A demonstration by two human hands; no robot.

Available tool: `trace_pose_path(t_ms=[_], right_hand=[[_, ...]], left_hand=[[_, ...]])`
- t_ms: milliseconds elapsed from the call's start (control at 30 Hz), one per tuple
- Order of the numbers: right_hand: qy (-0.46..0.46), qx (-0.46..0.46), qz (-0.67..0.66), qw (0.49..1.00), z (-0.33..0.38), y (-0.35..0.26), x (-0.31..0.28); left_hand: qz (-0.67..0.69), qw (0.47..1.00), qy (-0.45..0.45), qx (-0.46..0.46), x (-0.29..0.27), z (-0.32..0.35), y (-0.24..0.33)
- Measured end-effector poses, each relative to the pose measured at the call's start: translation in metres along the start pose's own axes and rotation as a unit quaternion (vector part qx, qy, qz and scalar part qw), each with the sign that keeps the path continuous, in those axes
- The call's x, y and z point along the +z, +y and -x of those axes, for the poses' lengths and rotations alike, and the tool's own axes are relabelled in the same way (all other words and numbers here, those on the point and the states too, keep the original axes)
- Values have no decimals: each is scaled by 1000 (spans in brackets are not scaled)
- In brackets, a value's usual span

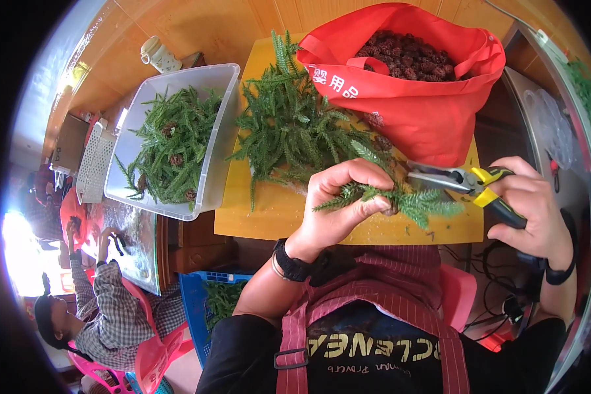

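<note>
A head-worn fisheye looks down from close above the yellow tabletop (269,220)

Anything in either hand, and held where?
Left hand: green fir-like sprig, pinched near its middle. Right hand: pliers, by the yellow-and-black handles.

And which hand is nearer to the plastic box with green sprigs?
The left hand: it holds a sprig to the right of the box; the right hand, gripping pliers, is farther right.
</note>
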State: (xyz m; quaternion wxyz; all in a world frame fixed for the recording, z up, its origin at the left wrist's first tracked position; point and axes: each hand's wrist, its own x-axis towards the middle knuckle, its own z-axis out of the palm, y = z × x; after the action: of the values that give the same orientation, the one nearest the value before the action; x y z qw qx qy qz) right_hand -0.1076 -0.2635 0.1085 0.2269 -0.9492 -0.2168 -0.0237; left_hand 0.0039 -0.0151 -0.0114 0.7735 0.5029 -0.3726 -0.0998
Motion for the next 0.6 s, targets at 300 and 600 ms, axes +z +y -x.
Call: trace_pose_path(t_ms=[300, 600], right_hand=[[-45, -92, -26, 994, -8, 28, 11], [-37, -132, 13, 991, -16, 26, 13]], left_hand=[[146, 984, -53, -84, 2, 0, 5], [170, 977, -92, -86, 0, -1, 2]])
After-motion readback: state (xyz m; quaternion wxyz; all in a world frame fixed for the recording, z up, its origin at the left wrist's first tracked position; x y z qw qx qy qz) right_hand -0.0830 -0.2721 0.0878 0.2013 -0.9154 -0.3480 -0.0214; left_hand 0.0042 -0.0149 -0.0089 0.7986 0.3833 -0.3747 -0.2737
